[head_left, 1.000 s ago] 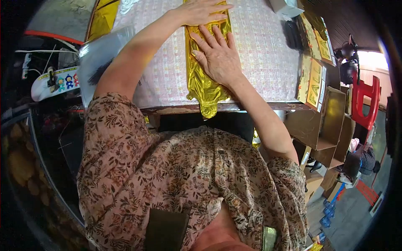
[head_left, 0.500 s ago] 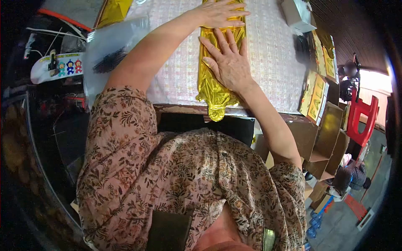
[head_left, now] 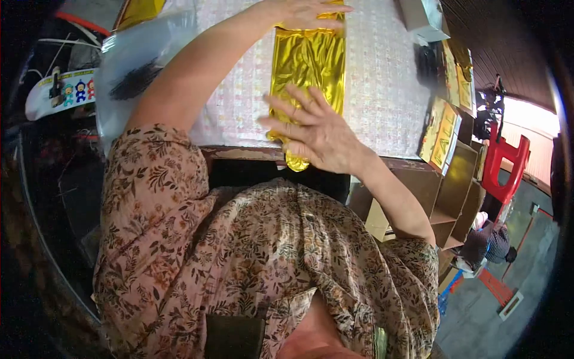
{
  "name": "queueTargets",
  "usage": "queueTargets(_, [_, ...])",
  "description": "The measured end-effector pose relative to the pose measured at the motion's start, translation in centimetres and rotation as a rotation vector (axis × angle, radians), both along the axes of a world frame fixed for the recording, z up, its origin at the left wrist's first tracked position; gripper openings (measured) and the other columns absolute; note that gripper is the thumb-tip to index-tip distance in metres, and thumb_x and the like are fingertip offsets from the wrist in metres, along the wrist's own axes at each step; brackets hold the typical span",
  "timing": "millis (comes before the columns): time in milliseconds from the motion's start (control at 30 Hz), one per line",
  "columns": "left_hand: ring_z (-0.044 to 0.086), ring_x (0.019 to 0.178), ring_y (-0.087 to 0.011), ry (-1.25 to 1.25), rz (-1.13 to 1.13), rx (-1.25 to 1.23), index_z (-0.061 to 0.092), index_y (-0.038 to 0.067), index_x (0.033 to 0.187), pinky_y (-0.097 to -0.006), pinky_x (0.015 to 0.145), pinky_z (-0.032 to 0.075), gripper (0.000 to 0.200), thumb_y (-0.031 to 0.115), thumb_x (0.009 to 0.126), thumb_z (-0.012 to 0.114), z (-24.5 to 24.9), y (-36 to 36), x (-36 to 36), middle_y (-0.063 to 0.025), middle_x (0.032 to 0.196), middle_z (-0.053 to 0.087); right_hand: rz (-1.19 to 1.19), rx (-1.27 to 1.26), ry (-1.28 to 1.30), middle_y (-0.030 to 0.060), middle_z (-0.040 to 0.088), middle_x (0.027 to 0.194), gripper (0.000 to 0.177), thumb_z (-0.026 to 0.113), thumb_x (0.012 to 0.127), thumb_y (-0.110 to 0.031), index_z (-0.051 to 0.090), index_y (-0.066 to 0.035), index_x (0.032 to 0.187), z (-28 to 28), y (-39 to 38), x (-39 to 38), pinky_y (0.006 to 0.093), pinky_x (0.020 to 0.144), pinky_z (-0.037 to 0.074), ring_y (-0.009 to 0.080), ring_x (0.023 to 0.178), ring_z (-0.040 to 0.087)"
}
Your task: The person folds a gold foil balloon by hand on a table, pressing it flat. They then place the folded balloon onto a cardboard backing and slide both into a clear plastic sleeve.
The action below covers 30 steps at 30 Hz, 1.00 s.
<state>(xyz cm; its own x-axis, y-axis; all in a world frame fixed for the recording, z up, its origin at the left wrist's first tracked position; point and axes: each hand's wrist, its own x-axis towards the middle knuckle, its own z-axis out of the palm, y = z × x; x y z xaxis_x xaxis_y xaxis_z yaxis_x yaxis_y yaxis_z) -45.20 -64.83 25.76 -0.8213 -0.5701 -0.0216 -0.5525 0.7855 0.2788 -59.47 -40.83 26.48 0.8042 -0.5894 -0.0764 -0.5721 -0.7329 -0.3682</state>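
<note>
A long, flat gold foil balloon lies on the patterned tablecloth, wrinkled along its length. Its narrow rounded end hangs over the near table edge. At the far part of the foil, my left hand lies across it with the fingers stretched out, partly cut off by the top of the view. My right hand is over the near end with its fingers spread and slightly blurred, covering part of the foil there.
Clear plastic film with a dark patch lies at the table's left. Along the right side stand a white box, printed "FALL" packs and open cardboard boxes. Beyond are a red stool and a person.
My right hand has slid down the foil toward the near table edge. My left hand stays on the far part, and the view has shifted a little.
</note>
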Motion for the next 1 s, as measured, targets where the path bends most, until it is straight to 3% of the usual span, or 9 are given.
queueTargets(33, [0.01,0.159,-0.0347,0.023,-0.008,0.009,0.026,0.024,0.165,-0.0586,0.127,0.006,0.079,0.072,0.102,0.029,-0.2,-0.1,0.1,-0.0076,0.173,0.018,0.023,0.037,-0.147,0.0046,0.041,0.163,0.053,0.037,0.108,-0.051,0.052,-0.025,0.152,1.1,0.5,-0.8,0.0572,0.126,0.024,0.0272,0.154,0.032])
queueTargets(67, [0.01,0.159,-0.0347,0.032,-0.01,0.006,0.026,0.024,0.165,-0.0586,0.127,0.006,0.079,0.072,0.102,0.029,-0.2,-0.2,-0.1,-0.0076,0.173,0.018,0.022,0.035,-0.139,0.0046,0.041,0.163,0.053,0.037,0.108,-0.051,0.052,-0.025,0.152,0.8,-0.1,-1.9,0.0572,0.126,0.024,0.0272,0.154,0.032])
queueTargets(133, [0.012,0.159,-0.0352,-0.027,0.001,-0.038,0.027,0.024,0.164,-0.059,0.127,0.007,0.077,0.07,0.103,0.03,-0.1,0.1,-0.2,-0.0077,0.172,0.019,-0.047,0.268,-0.686,0.0084,0.062,0.145,0.038,0.048,0.107,-0.03,0.067,-0.017,0.136,0.4,-1.9,-4.0,0.0495,0.113,0.047,0.026,0.132,0.06])
queueTargets(167, [0.012,0.159,-0.0352,-0.025,0.0,-0.037,0.027,0.024,0.164,-0.059,0.127,0.007,0.077,0.07,0.103,0.03,0.0,0.1,-0.2,-0.0077,0.172,0.019,-0.37,0.182,-0.656,0.0099,0.072,0.129,0.038,0.048,0.098,-0.004,0.073,-0.012,0.125,1.8,-2.1,-5.3,0.0385,0.093,0.06,0.0204,0.105,0.071])
queueTargets(233, [0.015,0.158,-0.0355,-0.031,-0.008,-0.086,0.028,0.023,0.164,-0.0596,0.127,0.01,0.076,0.068,0.103,0.033,0.1,0.2,-0.2,-0.008,0.172,0.021,-0.435,-0.163,-0.497,0.0113,0.072,0.117,0.06,0.045,0.082,0.017,0.072,-0.01,0.128,2.2,-5.8,-7.4,0.0338,0.08,0.058,0.0193,0.097,0.066])
queueTargets(333, [0.017,0.158,-0.0356,0.049,-0.022,-0.21,0.029,0.023,0.164,-0.0593,0.126,0.011,0.075,0.067,0.103,0.034,-1.2,0.8,0.4,-0.0081,0.172,0.022,-0.398,-0.414,-0.27,0.0061,0.067,0.123,0.057,0.057,0.077,0.015,0.073,-0.013,0.124,1.7,-9.7,-7.8,0.0444,0.102,0.043,0.0273,0.117,0.058])
queueTargets(767, [0.017,0.158,-0.0369,0.004,0.005,-0.084,0.027,0.021,0.164,-0.0592,0.126,0.012,0.072,0.062,0.106,0.034,-0.3,-0.7,-0.3,-0.0103,0.171,0.022,-0.302,-0.605,-0.154,-0.004,0.07,0.121,0.032,0.07,0.09,-0.01,0.075,-0.025,0.118,-1.6,-11.6,-8.8,0.0442,0.105,0.037,0.0197,0.117,0.061])
queueTargets(933, [0.016,0.157,-0.0425,0.303,0.018,-0.001,0.028,0.018,0.163,-0.0621,0.125,0.014,0.065,0.045,0.107,0.045,2.8,-0.6,2.1,-0.0172,0.169,0.024,-0.312,-0.598,-0.136,-0.0039,0.07,0.119,0.029,0.071,0.091,-0.018,0.075,-0.026,0.119,-1.1,-11.5,-8.7,0.0448,0.105,0.037,0.0189,0.118,0.061])
queueTargets(1000, [0.042,0.139,-0.0354,0.413,-0.054,-0.214,0.049,0.012,0.146,-0.0508,0.115,0.034,0.051,0.025,0.098,0.06,3.3,0.6,4.5,-0.0149,0.149,0.048,-0.307,-0.579,-0.144,-0.0036,0.07,0.119,0.029,0.071,0.091,-0.019,0.075,-0.026,0.119,-1.0,-11.4,-8.7,0.0451,0.105,0.037,0.0192,0.119,0.06])
